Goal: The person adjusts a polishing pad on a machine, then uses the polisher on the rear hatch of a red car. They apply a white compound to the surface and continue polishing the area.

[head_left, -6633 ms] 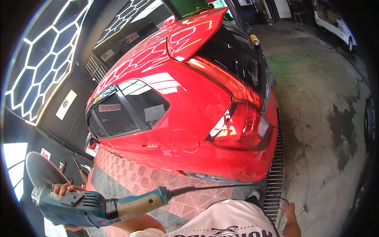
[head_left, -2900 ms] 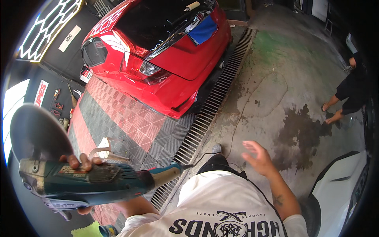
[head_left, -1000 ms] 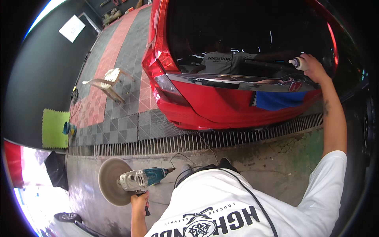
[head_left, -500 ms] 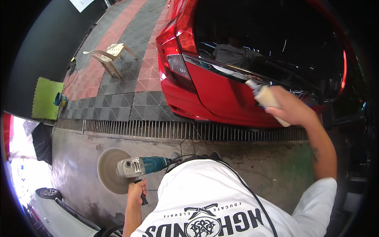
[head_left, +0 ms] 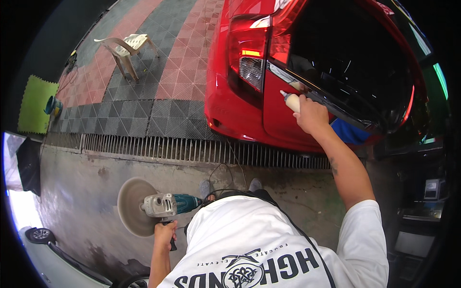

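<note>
My left hand is closed round the black side handle of a teal and silver power polisher. Its round, pale buffing pad faces away to the left, apart from the car. The polisher's rear end lies close against my waist. My right hand grips a cream squeeze bottle, its nozzle pointing up and left. That nozzle is at the red tailgate of a car, just below the chrome trim; I cannot tell whether it touches. The lit tail light is left of the bottle.
A black cord runs over my shirt. A metal drain grate crosses the floor before my feet. Beyond it are a plastic chair, a small bucket and a green mat. A silver car stands at lower left.
My right hand with the squeeze bottle has moved left along the tailgate, toward the tail light. The view has shifted, and more of the car shows. My left hand keeps its hold on the polisher.
</note>
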`<state>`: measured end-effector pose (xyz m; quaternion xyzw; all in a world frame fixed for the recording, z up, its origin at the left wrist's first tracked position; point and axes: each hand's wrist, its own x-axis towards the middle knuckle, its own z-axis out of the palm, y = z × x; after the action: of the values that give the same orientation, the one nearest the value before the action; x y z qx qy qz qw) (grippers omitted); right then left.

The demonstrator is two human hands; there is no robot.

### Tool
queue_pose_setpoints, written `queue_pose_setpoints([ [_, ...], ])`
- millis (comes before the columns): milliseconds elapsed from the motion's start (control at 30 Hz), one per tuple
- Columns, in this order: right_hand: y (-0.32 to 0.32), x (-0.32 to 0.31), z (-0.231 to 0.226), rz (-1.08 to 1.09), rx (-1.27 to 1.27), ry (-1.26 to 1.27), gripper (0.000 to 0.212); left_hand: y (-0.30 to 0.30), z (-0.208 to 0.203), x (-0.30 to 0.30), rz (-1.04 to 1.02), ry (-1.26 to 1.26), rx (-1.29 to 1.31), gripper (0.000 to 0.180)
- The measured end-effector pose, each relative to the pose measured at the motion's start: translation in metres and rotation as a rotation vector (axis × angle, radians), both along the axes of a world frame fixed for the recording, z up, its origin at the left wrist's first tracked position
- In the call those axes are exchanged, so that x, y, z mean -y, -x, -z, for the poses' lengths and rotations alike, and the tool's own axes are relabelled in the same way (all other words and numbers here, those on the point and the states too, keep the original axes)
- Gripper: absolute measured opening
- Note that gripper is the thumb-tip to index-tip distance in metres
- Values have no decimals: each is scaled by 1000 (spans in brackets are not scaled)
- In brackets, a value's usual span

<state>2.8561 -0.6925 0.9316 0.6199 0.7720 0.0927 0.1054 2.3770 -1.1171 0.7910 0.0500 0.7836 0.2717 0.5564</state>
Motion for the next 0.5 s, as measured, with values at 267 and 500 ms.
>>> queue_pose_setpoints([
  [267, 20, 9, 8, 66, 55, -72, 58, 81, 19, 14, -45, 74, 1, 21],
  [500, 11, 20, 15, 152, 23, -53, 57, 116, 9, -5, -89, 34, -8, 21],
])
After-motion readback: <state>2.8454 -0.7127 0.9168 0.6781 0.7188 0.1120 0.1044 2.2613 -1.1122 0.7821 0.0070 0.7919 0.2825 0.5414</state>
